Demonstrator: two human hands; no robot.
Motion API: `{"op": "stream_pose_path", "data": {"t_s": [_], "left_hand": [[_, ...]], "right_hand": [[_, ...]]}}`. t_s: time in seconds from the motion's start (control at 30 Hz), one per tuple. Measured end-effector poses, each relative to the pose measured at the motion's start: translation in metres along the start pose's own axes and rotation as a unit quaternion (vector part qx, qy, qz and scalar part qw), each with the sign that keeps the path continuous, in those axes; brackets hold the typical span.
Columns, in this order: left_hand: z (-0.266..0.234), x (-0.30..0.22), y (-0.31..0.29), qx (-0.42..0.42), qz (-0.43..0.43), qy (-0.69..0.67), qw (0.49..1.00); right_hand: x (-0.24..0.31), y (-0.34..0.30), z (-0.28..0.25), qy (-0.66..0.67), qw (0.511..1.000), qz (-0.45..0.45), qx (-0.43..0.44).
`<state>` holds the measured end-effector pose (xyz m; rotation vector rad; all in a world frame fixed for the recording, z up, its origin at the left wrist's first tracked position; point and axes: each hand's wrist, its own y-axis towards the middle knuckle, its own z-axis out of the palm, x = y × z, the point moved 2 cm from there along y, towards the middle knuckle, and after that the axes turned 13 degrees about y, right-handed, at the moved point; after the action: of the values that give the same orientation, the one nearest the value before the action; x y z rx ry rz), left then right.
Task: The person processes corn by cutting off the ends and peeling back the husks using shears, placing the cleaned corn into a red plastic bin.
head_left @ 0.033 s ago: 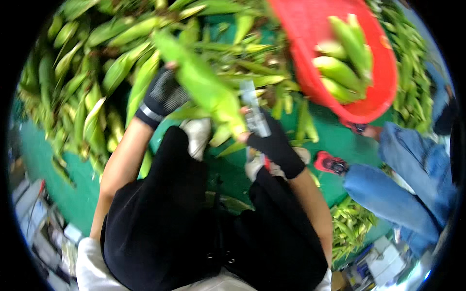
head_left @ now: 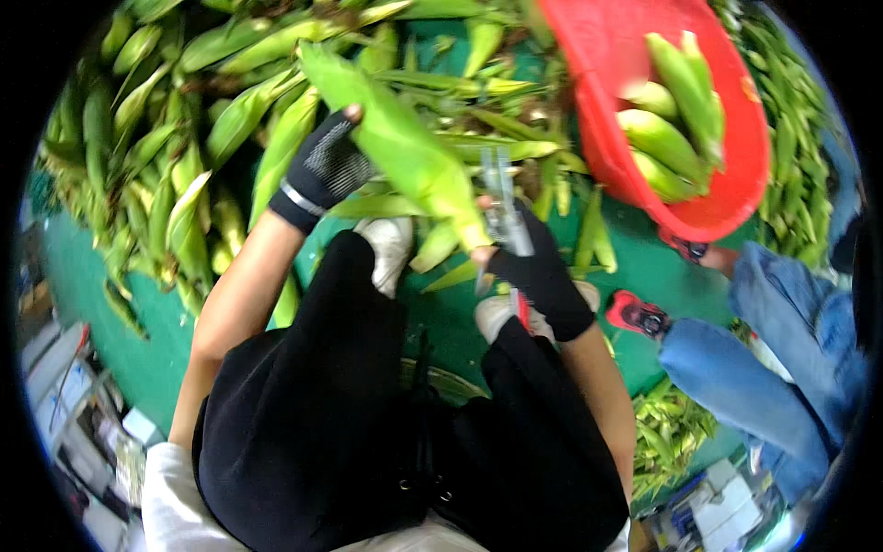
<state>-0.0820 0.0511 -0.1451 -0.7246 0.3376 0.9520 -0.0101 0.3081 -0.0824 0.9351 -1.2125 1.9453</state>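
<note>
My left hand (head_left: 324, 173), in a black fingerless glove with a mesh back, is closed around the upper part of a green-husked ear of corn (head_left: 400, 138). The ear slants down to the right, its pale stalk end at my right hand (head_left: 541, 274), also in a black fingerless glove. The thumb and a finger of that hand grip this end. A shiny narrow strip (head_left: 506, 202) runs along the right fingers; what it is and how it is held cannot be made out. A small red piece (head_left: 523, 308) shows below that hand.
A red plastic basket (head_left: 589, 120) with several ears of corn stands at the right. Piled corn (head_left: 175, 120) covers the left and far side; loose husks (head_left: 487, 120) lie ahead on the green floor (head_left: 166, 368). A person in jeans (head_left: 736, 368) is close on the right.
The whole scene has shifted slightly to the right in the picture and looks a little sharper. Both hands keep the same hold on the ear of corn.
</note>
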Motion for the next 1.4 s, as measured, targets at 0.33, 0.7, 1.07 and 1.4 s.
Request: {"op": "stream_pose_path", "data": {"t_s": [0.33,0.7,1.07,1.4], "left_hand": [[-0.03,-0.02,-0.056,-0.202,0.2,0.35,0.892],[0.006,-0.02,-0.082,-0.24,0.193,0.343,0.887],[0.02,-0.041,-0.037,-0.037,0.129,0.521,0.843],[0.037,-0.019,-0.034,0.04,-0.03,0.718,0.694]], "right_hand": [[-0.041,0.002,0.031,-0.016,0.991,0.126,0.036],[-0.054,0.004,0.021,-0.006,0.997,0.076,-0.012],[0.033,0.013,0.043,-0.422,0.887,-0.182,0.047],[0.02,0.01,0.038,-0.4,0.906,-0.138,-0.002]]}}
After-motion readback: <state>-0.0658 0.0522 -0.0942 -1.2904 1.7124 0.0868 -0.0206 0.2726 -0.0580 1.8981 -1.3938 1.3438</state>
